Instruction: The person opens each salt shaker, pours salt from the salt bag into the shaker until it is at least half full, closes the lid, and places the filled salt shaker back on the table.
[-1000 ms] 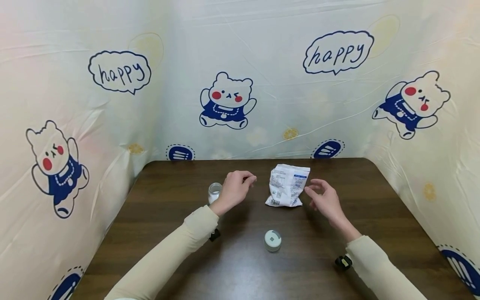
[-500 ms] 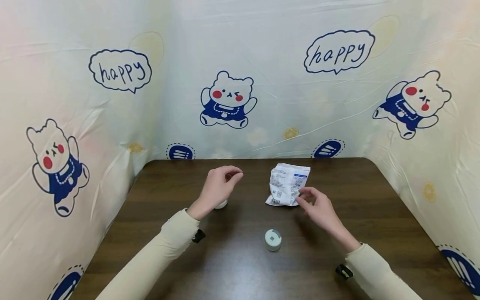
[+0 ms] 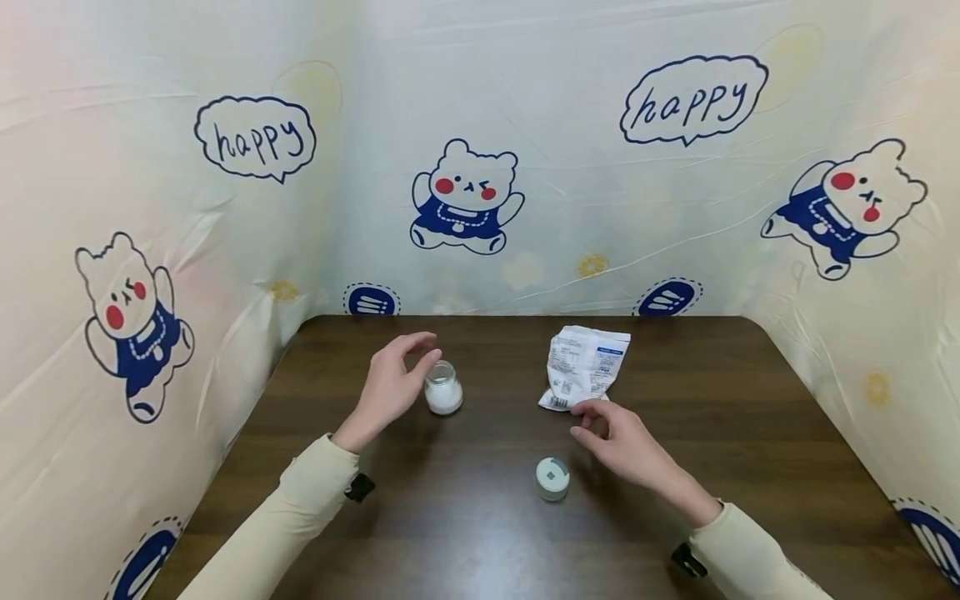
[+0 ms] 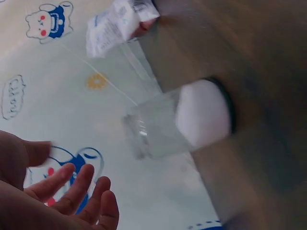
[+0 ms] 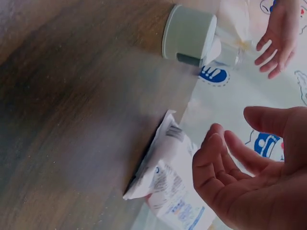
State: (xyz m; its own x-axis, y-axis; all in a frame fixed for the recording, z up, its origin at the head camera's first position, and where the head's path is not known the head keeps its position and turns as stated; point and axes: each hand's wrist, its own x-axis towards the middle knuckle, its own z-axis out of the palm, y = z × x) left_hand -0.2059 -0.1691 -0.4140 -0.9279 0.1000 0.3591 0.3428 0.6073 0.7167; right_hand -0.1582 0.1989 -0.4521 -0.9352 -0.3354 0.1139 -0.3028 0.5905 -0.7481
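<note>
A clear glass jar (image 3: 445,395), partly filled with something white, stands upright on the table. Just left of it hovers my left hand (image 3: 390,382), fingers loosely bent and holding nothing. In the left wrist view a gap shows between those fingers (image 4: 82,184) and the jar (image 4: 184,117). My right hand (image 3: 628,442) hangs with relaxed fingers between a white printed packet (image 3: 587,364) and a small pale-green round object (image 3: 552,478). Nothing is in its grasp. The right wrist view shows the green piece (image 5: 189,36) as a short cylinder with a dark patch on its side.
The dark wooden table (image 3: 480,533) carries the jar, packet and green cylinder. A pale curtain (image 3: 547,250) printed with cartoon bears surrounds its back and sides.
My left hand has moved left, from over the jar to its left side, uncovering the jar. My right hand has come down and left, from beside the packet to in front of it.
</note>
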